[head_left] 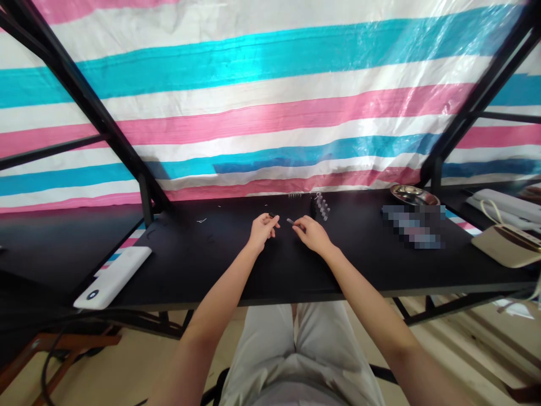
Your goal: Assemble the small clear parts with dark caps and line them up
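Note:
Over the middle of the black table (203, 248), my left hand (262, 231) pinches a small dark piece (271, 215) between thumb and fingers; its kind is too small to make out. My right hand (313, 234) is closed on the end of a small translucent tube (290, 221) that points toward my left hand. The two hands are a short gap apart. Just beyond my right hand are a black narrow object (313, 207) and several clear small tubes (323, 206) in rows. A row of small dark pieces (295, 195) lies at the table's back edge.
At the right stand a shiny metal bowl (414, 195) and a blurred-out item (414, 226). A beige case (507, 245) is farther right. White scraps (202, 220) lie left of my hands. A white device (113, 277) sits at the left edge. Striped sheeting (270, 118) hangs behind.

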### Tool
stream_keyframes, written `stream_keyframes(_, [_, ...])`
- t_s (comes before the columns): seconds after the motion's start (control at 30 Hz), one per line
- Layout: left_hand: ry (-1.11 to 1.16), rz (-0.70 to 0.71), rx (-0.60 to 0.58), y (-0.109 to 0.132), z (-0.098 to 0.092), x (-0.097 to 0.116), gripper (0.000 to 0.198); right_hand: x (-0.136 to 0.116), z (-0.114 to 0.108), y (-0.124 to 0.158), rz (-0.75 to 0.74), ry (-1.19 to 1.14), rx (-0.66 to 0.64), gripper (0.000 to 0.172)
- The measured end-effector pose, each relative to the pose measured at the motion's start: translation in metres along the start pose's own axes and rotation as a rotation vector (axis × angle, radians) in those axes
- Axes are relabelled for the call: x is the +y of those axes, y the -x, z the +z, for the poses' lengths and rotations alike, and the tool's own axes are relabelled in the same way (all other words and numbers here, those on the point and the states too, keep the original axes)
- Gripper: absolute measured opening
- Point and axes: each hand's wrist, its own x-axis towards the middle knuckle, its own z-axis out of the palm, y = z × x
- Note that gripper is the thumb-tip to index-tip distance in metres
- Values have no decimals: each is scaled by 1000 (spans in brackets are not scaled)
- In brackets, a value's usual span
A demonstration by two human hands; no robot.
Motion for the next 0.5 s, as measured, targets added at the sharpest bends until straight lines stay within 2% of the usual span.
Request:
stream_keyframes(0.1, [-85, 38, 7, -2, -1, -1, 31, 6, -21, 5, 70, -35, 67, 19])
stream_keyframes(0.2, [-194, 72, -98, -3, 8, 1, 27, 23, -50, 9, 147, -36, 26, 18])
stream_keyframes(0.37, [-385, 47, -277, -5, 42, 12, 23, 55, -88, 5, 278, 12, -16, 18])
stream_keyframes(0.5, [-464, 32, -260, -7, 75, 16, 21, 62, -93, 0, 388, 160, -144, 12])
